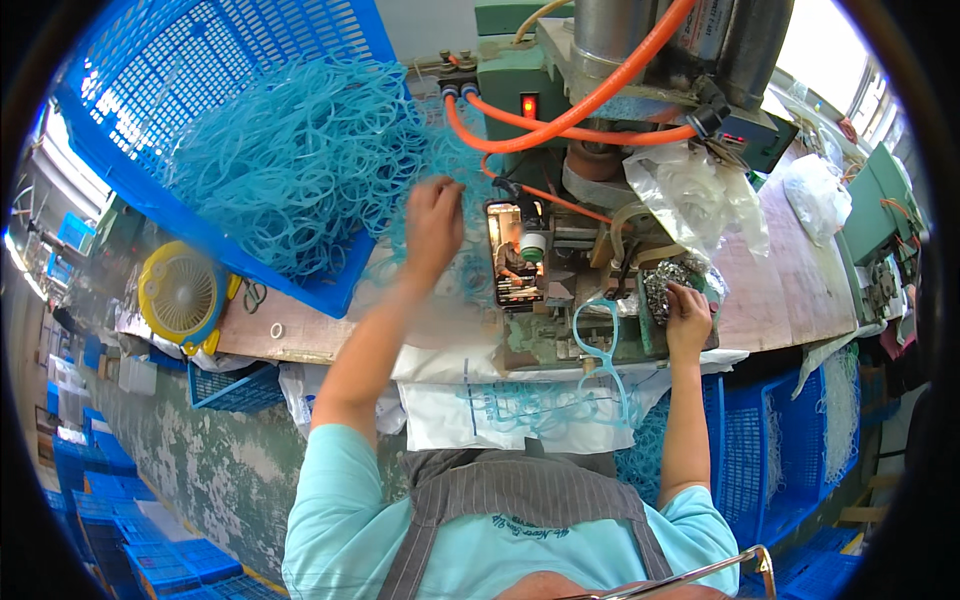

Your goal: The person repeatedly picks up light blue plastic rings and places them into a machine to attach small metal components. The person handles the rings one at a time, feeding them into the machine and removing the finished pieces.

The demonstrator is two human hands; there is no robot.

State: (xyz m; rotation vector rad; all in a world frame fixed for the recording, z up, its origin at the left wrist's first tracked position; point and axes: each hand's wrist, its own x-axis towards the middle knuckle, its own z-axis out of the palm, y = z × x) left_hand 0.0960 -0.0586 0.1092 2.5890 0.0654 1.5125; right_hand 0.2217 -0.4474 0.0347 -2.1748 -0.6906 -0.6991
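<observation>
My left hand [435, 228] is raised beside the heap of light-blue plastic eyeglass frames [290, 160], over the loose frames spilling toward the machine. Motion smears its fingers, so whether it holds anything is unclear. At a pile of small shiny metal parts [668, 285], my right hand [688, 318] has its fingertips pinched together; what lies between them is too small to make out. One light-blue eyeglass frame [617, 328] stands at the front of the green bench machine [512, 88], between my hands. A phone [503, 285] with a lit screen is propped on the machine.
A tilted blue crate [240, 30] holds the heap. Orange hoses [590, 100] arch over the machine, and a plastic bag [700, 200] hangs at its right. A yellow fan [180, 290] and scissors [254, 295] are at left. White sacking [430, 400] drapes the front edge; blue crates [790, 430] stand right.
</observation>
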